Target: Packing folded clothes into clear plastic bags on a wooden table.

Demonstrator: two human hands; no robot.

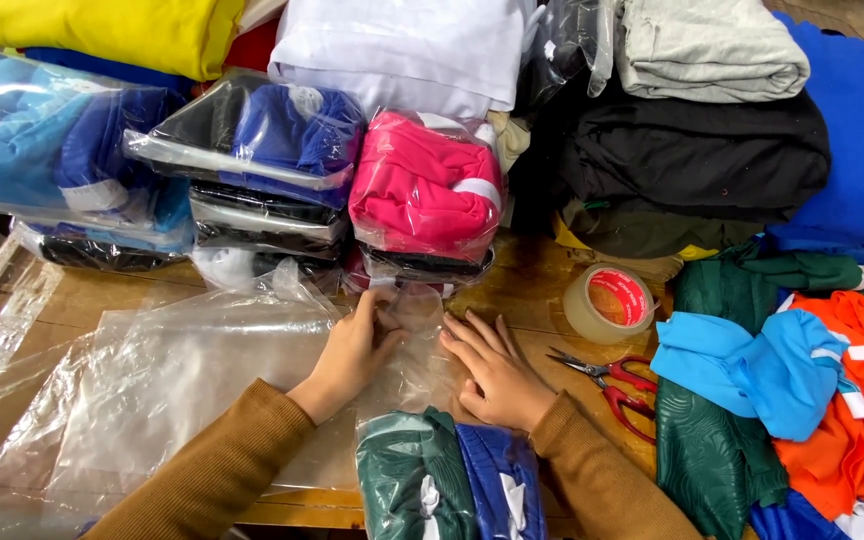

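A clear plastic bag (414, 340) lies on the wooden table (522, 290), holding folded dark green (407, 480) and blue (497, 480) garments at its near end. My left hand (352, 350) pinches the bag's empty open end at its left edge. My right hand (492, 370) rests flat with fingers spread on the bag's right side, pressing the plastic to the table. Both sleeves are brown.
Several loose clear bags (152, 380) lie to the left. Bagged garments, pink (422, 190) and blue (272, 140), stack behind. A tape roll (609, 303) and red-handled scissors (612, 380) sit to the right, beside a pile of green, blue and orange clothes (792, 380).
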